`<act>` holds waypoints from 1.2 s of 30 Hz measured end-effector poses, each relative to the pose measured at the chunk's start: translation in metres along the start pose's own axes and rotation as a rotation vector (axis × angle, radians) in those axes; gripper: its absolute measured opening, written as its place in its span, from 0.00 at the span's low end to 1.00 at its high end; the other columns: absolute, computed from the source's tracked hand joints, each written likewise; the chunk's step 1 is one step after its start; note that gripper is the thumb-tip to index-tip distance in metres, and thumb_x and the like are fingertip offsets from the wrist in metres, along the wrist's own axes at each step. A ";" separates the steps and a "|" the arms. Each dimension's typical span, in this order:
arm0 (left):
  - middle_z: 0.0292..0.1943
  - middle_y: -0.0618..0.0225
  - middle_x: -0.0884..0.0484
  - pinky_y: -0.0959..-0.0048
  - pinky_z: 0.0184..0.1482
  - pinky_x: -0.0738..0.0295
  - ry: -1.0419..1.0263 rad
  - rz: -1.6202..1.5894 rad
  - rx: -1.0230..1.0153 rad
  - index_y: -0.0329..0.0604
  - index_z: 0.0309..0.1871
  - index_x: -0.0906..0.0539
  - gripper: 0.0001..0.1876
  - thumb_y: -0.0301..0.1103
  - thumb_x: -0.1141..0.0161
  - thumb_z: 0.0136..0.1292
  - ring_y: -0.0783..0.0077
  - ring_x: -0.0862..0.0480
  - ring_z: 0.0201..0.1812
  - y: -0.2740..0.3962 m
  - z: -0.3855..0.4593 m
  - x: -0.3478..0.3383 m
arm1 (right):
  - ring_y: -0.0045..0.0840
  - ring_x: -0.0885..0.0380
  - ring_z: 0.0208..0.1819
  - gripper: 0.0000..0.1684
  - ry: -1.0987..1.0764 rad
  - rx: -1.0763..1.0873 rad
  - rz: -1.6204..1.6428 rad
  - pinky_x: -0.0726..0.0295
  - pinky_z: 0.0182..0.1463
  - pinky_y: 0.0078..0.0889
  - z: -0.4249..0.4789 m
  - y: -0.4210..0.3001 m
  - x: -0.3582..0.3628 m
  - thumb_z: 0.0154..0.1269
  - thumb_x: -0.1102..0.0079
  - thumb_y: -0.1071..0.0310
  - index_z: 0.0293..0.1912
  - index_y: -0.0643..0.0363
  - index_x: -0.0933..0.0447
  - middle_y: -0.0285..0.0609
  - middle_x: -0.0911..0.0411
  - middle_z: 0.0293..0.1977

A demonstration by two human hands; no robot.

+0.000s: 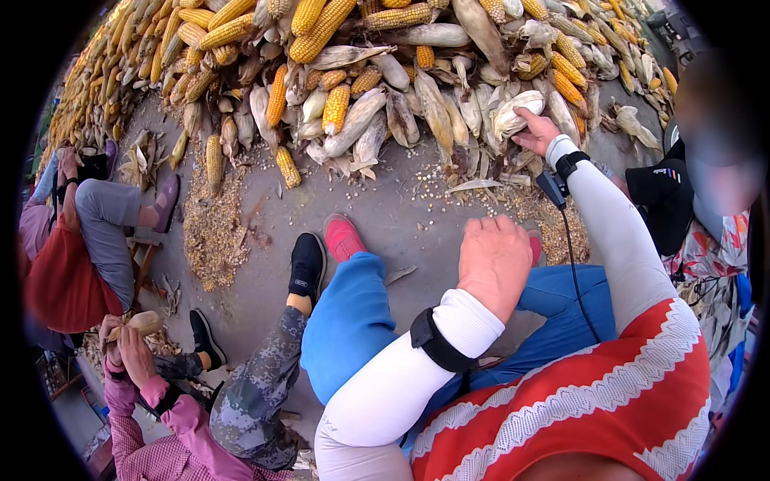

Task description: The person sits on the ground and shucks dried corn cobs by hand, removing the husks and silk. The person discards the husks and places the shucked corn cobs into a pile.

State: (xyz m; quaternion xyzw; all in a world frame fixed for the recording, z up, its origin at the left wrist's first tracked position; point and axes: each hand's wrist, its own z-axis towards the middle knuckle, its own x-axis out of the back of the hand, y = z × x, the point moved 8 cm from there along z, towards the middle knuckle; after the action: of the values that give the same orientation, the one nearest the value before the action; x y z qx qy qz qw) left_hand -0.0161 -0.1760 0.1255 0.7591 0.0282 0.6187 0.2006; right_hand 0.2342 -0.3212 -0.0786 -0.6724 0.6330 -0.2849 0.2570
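Note:
My right hand (pixel 535 131) grips an ear of corn in its pale dry husk (pixel 515 114) at the right front of a large corn heap (pixel 421 90). My left hand (pixel 495 258) is held over my lap, its back to the camera and the fingers bent down out of sight; whether it holds anything is hidden. Yellow bare ears and husked ears lie mixed in the heap before me. A bare yellow cob (pixel 288 167) rests on the concrete at the heap's edge.
Loose kernels (pixel 213 234) lie in patches on the concrete floor (pixel 373 198). At the lower left a co-worker in a pink checked sleeve holds a husked ear (pixel 144 323). Another person in grey trousers (pixel 105 222) sits behind. A person with a black sleeve (pixel 659 192) is close on my right.

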 end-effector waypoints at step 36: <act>0.50 0.55 0.24 0.59 0.48 0.21 0.332 -1.772 0.467 0.32 0.56 0.32 0.20 0.32 0.49 0.62 0.60 0.19 0.47 -0.062 0.005 0.033 | 0.19 0.26 0.49 0.25 -0.520 0.448 -0.067 0.23 0.48 0.28 -0.261 -0.009 -0.047 0.73 0.58 0.66 0.67 0.59 0.42 0.38 0.26 0.51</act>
State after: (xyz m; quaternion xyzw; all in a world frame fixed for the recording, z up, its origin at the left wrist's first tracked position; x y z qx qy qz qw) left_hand 0.0092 -0.1110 0.1347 0.3833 0.7494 0.3191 0.4355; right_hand 0.0537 -0.2698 0.1088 -0.6699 0.4455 -0.2444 0.5414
